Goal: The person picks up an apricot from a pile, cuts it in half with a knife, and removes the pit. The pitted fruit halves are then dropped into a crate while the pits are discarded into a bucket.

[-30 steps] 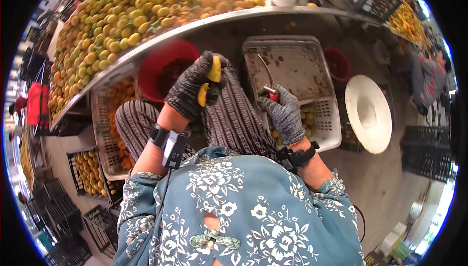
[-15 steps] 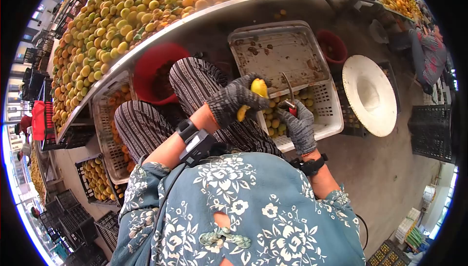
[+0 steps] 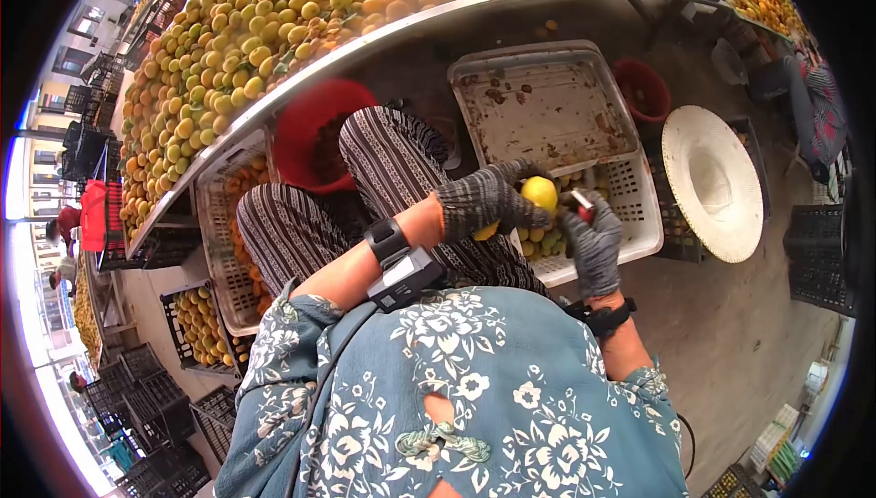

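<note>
My left hand [image 3: 493, 199], in a dark grey knit glove, is closed around a smooth yellow apricot-like fruit [image 3: 540, 192]. Another yellow piece [image 3: 486, 231] shows under its fingers; whether it is a second fruit cannot be made out. My right hand [image 3: 595, 247], gloved in lighter grey, grips a small knife by its red handle [image 3: 585, 214]. Most of the blade is hidden or blurred near the fruit. Both hands are close together above a white plastic crate [image 3: 639, 201] holding yellow-green fruit [image 3: 547, 241].
A stained tray [image 3: 547, 119] rests across the crate's far side. Beyond it a metal-edged table [image 3: 401, 28] carries heaped fruit. Red tubs [image 3: 315, 115] [image 3: 642, 87] stand below. A straw hat [image 3: 712, 183] lies at right; a fruit crate [image 3: 214, 251] is at left.
The knife blade, which stood upright and apart before, has swung down to the fruit. My hands have drawn closer together, and the whole view has shifted slightly.
</note>
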Tool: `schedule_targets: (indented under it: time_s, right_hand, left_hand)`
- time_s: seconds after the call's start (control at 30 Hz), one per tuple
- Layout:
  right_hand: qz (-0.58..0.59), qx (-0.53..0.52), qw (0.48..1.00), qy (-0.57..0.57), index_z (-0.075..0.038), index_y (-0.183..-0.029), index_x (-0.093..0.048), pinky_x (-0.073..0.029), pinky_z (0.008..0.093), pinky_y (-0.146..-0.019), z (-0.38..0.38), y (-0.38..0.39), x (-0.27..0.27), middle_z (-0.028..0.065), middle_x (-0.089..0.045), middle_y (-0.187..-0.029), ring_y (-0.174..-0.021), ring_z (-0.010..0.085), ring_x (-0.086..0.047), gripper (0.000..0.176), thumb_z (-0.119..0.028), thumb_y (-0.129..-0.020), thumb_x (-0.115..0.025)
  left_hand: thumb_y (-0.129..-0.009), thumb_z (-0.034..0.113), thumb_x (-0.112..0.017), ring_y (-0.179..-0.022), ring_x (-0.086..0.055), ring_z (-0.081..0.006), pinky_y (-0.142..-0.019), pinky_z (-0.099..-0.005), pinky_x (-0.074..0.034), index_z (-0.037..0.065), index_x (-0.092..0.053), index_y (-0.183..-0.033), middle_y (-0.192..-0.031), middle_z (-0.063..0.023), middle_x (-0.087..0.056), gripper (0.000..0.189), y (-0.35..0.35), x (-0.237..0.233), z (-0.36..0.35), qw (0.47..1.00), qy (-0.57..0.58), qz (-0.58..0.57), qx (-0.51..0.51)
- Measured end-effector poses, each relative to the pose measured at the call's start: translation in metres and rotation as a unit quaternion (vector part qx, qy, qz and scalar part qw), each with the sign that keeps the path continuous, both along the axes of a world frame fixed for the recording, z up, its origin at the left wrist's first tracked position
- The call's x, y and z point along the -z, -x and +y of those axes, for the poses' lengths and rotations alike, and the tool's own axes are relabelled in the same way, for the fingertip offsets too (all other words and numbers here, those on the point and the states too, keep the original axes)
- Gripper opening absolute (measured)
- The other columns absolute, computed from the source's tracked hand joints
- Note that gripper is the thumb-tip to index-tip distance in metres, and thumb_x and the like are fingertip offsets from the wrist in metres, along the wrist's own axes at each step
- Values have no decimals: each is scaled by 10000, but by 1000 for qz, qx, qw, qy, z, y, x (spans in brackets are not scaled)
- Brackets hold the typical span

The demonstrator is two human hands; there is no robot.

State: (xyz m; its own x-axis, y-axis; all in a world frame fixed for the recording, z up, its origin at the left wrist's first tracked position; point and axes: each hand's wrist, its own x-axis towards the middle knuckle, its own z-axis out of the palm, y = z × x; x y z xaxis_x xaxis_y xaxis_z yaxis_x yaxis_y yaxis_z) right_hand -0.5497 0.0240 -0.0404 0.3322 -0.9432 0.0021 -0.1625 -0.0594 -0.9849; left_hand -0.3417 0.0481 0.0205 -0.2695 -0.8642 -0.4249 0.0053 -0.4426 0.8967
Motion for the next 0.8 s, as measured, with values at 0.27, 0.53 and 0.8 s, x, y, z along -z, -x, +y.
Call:
schedule_targets:
  time_s: [0.27, 0.53, 0.8]
  right_hand:
    - [-39, 116, 989, -81, -56, -1032, -647, -341, 191, -361, -25, 32, 15, -7, -593, -743, -452, 51, -454, 216, -89, -821, -680]
    - [-50, 138, 982, -114, -47, -984, -664, -470, 228, -712, -35, 35, 3, -4, -627, -862, -762, 85, -559, 164, -27, -822, -656]
    - [-92, 173, 970, -143, -59, -994, -641, -318, 205, -345, -56, 46, 18, -4, -572, -684, -426, 65, -441, 203, -95, -803, -699]
  left_hand:
    - [-892, 395, -654, -711, -560, -106, -608, -274, -486, 47, -612, -1089, -832, -25, -631, 403, 19, 32, -18, 982, -79, 128, -112]
    - [-882, 387, -658, -1100, -522, -221, -937, -375, -456, 78, -614, -1179, -1169, -92, -596, 431, 4, 38, -23, 960, 29, 217, -176]
    - [-963, 265, -531, -1198, -519, -243, -988, -400, -447, 58, -585, -1247, -1301, -148, -556, 355, -69, 18, -6, 974, 75, 169, -134]
